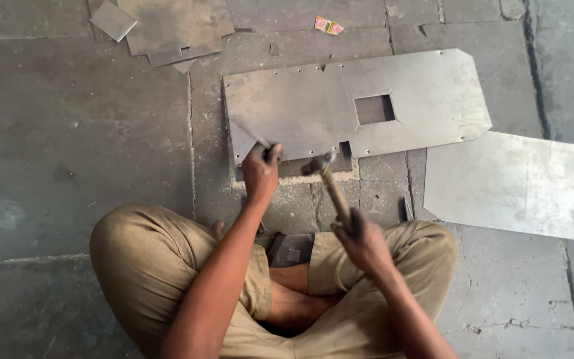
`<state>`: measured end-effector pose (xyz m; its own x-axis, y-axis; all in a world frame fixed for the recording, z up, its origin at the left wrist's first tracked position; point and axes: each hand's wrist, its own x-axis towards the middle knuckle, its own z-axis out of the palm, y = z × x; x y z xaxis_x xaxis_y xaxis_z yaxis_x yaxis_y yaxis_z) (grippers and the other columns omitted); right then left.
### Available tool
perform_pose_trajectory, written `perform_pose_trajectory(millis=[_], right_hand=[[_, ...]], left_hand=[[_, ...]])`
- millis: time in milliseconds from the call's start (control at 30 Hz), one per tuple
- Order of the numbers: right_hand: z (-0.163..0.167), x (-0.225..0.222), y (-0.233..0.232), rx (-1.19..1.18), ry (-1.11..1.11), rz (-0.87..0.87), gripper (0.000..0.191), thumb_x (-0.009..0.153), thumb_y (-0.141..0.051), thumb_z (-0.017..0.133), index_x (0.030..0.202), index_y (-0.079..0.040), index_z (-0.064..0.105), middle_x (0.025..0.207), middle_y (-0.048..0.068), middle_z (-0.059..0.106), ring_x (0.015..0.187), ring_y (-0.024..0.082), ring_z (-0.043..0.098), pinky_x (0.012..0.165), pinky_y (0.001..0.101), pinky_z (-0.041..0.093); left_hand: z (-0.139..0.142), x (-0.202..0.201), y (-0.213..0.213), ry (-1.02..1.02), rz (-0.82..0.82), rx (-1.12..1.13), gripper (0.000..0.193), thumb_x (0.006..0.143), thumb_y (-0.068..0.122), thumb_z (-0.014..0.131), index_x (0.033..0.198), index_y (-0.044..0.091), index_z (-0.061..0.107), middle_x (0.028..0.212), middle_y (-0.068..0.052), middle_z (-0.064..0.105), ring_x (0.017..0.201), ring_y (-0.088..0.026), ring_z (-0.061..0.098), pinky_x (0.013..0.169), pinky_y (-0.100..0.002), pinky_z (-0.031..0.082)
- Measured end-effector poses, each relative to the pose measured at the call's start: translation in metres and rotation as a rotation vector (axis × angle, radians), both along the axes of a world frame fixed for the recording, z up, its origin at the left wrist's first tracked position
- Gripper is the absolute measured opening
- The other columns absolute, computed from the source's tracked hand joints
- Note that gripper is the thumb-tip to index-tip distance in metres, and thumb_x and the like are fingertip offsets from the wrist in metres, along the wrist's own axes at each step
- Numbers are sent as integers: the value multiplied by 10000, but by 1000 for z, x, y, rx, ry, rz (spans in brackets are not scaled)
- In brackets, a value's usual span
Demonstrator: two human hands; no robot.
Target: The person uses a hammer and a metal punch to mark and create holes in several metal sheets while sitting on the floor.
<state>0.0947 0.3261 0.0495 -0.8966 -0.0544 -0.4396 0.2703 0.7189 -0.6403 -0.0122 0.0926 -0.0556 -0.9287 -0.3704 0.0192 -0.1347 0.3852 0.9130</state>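
A person sits cross-legged on the stone floor [68,146], seen from above, with both hands in front of the knees. The left hand [260,174] has its fingers closed around a thin metal chisel [255,137], which leans with its upper end toward the person and its tip on the near left corner of the large metal sheet [426,100]. The right hand [361,240] is clamped on the wooden handle of a hammer [330,186]; the hammer head is blurred and stands just beside the left hand, close to the near edge of the sheet (whether it touches the chisel, I cannot tell). This sheet lies flat on the floor and has a square hole [374,109] near its middle and cut corners on its far right side. To the right of it, with a narrow gap between, lies a second metal sheet [513,186], paler and without a hole. Beyond the large sheet, toward its far left, some smaller metal pieces [167,26] lie in a loose pile, and a small coloured wrapper [328,26] lies just behind its far edge. Between the person's knees, near the sheet's front edge, sits a small dark metal block [291,249].
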Motion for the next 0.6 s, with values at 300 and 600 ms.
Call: perform_pose_trajectory(millis=[300,600], right_hand=[[156,-19,80,-406,1061,-77,161,1133,-40,515,1021,-27,630,836,61,645,674,105,607,631,203,468],[113,-50,-8,295,322,261,161,995,-162,606,1063,-35,535,769,183,662,629,349,646,524,459,488]], left_hand=[[-30,-24,-8,47,-373,-274,246,1046,288,548,1140,109,688,700,-79,702,482,-159,621,391,-341,456],[-44,-28,-7,-29,-501,-444,314,1090,279,522,1264,42,631,691,-121,684,486,-222,628,382,-345,482]])
